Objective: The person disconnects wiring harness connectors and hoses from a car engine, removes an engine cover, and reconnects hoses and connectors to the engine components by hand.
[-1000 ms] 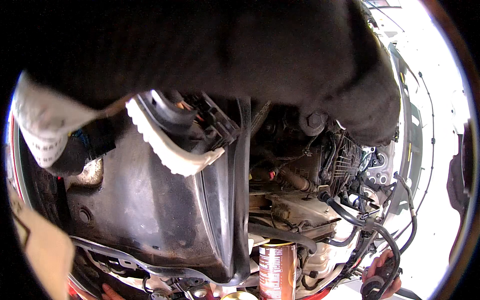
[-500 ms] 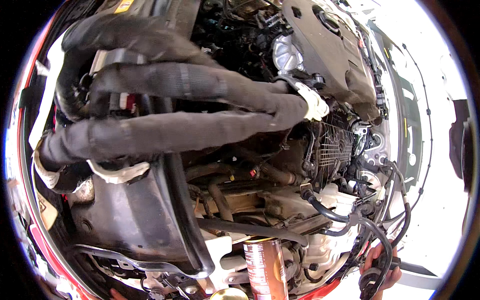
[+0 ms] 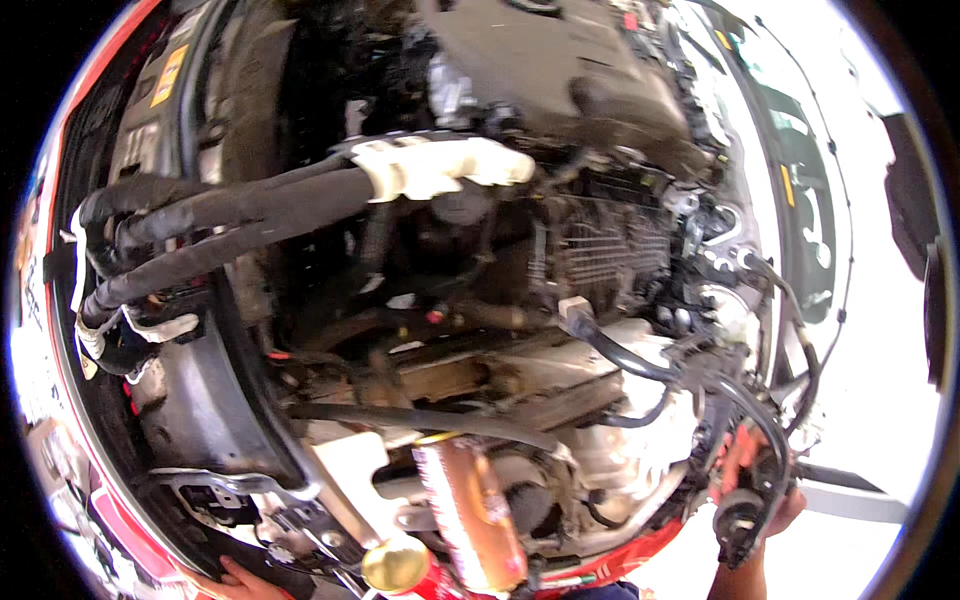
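Note:
My left hand (image 3: 245, 585) is at the lower left, on the red front edge of a car's engine bay (image 3: 130, 540), its visible fingers apart and holding nothing that shows. At the lower right my right hand (image 3: 775, 515) grips a black hose with a round fitting (image 3: 740, 525); the fingers are partly hidden behind it. A thick black taped harness (image 3: 250, 225) with white plastic clips (image 3: 435, 165) lies across the upper middle. A tall brown can (image 3: 470, 510) and a shorter red can with a gold lid (image 3: 395, 565) sit near the lower middle. The picture is blurred.
A black engine cover (image 3: 540, 60) is at the top, above a dark gridded part (image 3: 610, 250). A black trim panel (image 3: 210, 385) runs along the left. The windscreen base (image 3: 800, 220) and white bodywork are at the right; hoses (image 3: 420, 420) cross the lower middle.
The black harness that filled the upper view has shrunk back leftward and upward, uncovering more engine. The view has shifted. My right hand still grips the hose at lower right.

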### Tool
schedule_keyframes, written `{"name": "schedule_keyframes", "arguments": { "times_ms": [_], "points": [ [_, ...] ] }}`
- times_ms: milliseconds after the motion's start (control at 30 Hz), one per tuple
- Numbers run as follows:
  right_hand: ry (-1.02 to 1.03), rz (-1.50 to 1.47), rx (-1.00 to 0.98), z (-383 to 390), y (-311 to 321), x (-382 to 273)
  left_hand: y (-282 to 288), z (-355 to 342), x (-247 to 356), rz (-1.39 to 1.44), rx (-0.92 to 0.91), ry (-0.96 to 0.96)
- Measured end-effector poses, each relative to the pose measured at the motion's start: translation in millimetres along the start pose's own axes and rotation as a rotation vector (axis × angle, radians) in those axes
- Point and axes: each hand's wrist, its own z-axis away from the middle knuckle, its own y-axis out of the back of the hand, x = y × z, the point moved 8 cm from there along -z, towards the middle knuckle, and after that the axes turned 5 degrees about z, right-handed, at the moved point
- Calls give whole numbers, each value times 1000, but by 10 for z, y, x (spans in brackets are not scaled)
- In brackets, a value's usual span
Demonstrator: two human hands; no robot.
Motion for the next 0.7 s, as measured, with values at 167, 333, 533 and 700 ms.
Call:
{"name": "schedule_keyframes", "arguments": {
  "times_ms": [167, 333, 533, 700],
  "points": [
    [-34, -74, -176, 83, 104, 10, 88, 59, -112, -135, 66, -136],
    [-33, -490, -84, 265, 300, -187, -64, 65, -466, -67, 200, -195],
    [112, -807, -203, 633, 636, -635, -76, 62, -488, -115, 195, -126],
    [271, -1108, -491, 995, 973, -980, -155, 44, -441, -129, 172, -131]
  ]
}}
